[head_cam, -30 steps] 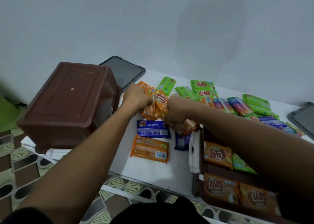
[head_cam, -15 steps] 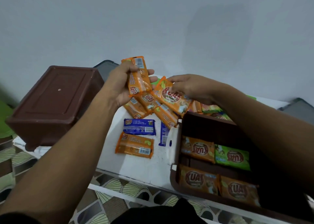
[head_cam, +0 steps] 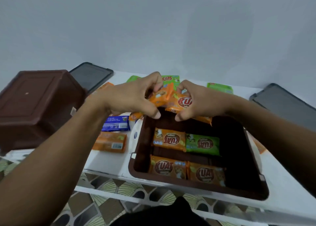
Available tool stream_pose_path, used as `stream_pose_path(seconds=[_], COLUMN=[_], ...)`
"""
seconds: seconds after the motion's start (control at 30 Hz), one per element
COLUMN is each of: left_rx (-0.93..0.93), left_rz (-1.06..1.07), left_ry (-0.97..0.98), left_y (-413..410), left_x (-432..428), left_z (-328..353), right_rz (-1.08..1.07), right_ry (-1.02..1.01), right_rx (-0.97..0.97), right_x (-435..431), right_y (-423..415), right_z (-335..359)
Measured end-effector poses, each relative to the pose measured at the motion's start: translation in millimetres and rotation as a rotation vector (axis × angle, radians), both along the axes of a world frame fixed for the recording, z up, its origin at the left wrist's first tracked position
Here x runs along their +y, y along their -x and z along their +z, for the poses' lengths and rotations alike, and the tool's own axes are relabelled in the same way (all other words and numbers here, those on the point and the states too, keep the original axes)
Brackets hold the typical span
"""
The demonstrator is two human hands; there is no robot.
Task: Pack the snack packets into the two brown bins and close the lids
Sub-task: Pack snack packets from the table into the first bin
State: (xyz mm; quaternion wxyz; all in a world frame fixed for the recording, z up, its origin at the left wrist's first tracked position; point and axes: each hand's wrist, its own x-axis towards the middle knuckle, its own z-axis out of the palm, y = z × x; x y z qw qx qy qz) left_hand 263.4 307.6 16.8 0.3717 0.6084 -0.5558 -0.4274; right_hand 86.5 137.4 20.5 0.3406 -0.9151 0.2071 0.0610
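An open brown bin (head_cam: 138,160) stands on the white table in front of me, with three orange packets and one green packet (head_cam: 202,144) lying flat inside. Over its far edge my left hand (head_cam: 135,97) and my right hand (head_cam: 200,100) together grip a bunch of orange snack packets (head_cam: 181,102). A second brown bin (head_cam: 34,105) sits upside down at the left. Loose on the table are a blue packet (head_cam: 115,123), an orange packet (head_cam: 111,142) and green packets (head_cam: 219,87) behind my hands.
Two dark grey lids lie on the table, one at the back left (head_cam: 90,76) and one at the far right (head_cam: 280,102). The table's front edge (head_cam: 106,171) runs just below the bins, with patterned floor tiles beneath.
Both hands carried the bunch of orange packets from above the table's middle rightward, over the far edge of the open bin. The view shifted closer to the bin.
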Motion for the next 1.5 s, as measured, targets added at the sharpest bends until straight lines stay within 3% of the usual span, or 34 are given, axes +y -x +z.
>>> stream_pose_path(seconds=[0.07, 0.2, 0.63, 0.8, 1.03, 1.33, 1.5], left_rx=[-0.283, -0.597, -1.201, -1.291, -1.359, -1.289, -1.353], left_rz=[-0.025, -0.147, -0.384, -0.431, -0.426, -0.395, -0.415], left_ry=[-0.005, 0.067, -0.330, -0.404, -0.367, -0.327, -0.316], left_y=[17, 43, 88, 95, 100, 87, 79], left_x=[-9, -23, -50, -58, -61, -53, -49], left_z=[2, -12, -54, -66, -79, -77, -69], right_rz=[0.005, 0.045, 0.263, 0.283, 0.300, 0.264, 0.250], right_ry=[0.052, 0.127, 0.576, 0.620, 0.692, 0.627, 0.651], right_rx=[0.005, 0.016, 0.264, 0.365, 0.346, 0.334, 0.369], right_x=[-7, -14, 2, 5, 7, 2, -4], right_y=[15, 44, 76, 74, 68, 75, 76], right_z=[-3, -14, -66, -79, -85, -77, -71])
